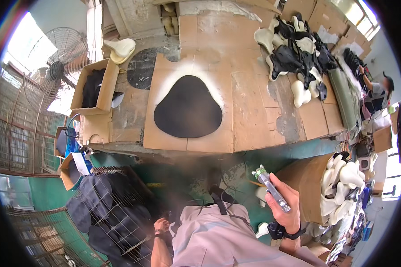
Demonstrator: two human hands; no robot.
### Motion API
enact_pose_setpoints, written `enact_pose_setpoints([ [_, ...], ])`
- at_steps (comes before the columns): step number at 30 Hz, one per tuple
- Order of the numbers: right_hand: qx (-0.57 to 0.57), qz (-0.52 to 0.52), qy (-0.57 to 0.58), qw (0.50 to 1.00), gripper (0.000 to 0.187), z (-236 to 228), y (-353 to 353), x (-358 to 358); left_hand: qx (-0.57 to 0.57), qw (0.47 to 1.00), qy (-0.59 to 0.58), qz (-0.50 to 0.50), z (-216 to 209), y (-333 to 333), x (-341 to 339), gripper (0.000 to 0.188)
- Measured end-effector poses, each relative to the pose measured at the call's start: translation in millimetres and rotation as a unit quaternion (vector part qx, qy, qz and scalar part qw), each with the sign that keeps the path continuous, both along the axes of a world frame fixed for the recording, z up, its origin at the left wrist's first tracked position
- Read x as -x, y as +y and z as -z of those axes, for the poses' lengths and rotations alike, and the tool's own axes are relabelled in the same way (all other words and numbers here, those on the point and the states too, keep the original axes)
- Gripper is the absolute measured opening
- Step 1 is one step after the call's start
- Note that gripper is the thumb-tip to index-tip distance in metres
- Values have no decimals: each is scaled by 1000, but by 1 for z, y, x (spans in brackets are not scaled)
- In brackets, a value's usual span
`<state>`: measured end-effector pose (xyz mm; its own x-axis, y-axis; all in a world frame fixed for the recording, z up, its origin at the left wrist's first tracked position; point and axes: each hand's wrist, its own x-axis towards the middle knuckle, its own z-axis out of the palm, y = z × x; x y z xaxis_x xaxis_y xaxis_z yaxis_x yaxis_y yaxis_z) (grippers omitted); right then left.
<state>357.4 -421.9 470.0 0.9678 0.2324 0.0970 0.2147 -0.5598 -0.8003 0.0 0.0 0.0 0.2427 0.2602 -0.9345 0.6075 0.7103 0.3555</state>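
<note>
A black, rounded-triangular sheet [188, 107] lies flat on a cardboard-covered bench, with a whitish halo on the cardboard around its upper edges. My right hand [284, 200], raised to the right of my body in front of the bench, is closed around a slim grey handheld device with a green end [272, 190]. That end points up and left, apart from the sheet. Low on my left, my left hand [161, 224] hangs beside my hip near a wire cage, its fingers curled; whether anything is inside them is hidden.
Bicycle saddles [294, 58] are heaped at the bench's right; more fill a big carton [305, 187] on the floor. Dark cloth drapes over a wire cage [113, 209] at my left. An open box [107, 95] and a fan [55, 69] stand left. Another person [378, 95] is far right.
</note>
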Motion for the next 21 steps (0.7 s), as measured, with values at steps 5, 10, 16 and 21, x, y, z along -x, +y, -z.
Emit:
enact_pose_setpoints([
  [5,5,3,-2,1000,54,-11,-8,-44,-155,967,61,195,-52,-85,-70,32],
  [10,-8,-107,16,994,56,-13,21,-52,-213,946,12,242,-49,-36,-86,32],
  [16,23,-162,75,984,70,-16,36,-49,-110,986,-59,106,-21,22,-126,34],
  [21,36,-119,85,989,64,-16,31,-33,-48,995,-56,66,-26,45,-161,35],
])
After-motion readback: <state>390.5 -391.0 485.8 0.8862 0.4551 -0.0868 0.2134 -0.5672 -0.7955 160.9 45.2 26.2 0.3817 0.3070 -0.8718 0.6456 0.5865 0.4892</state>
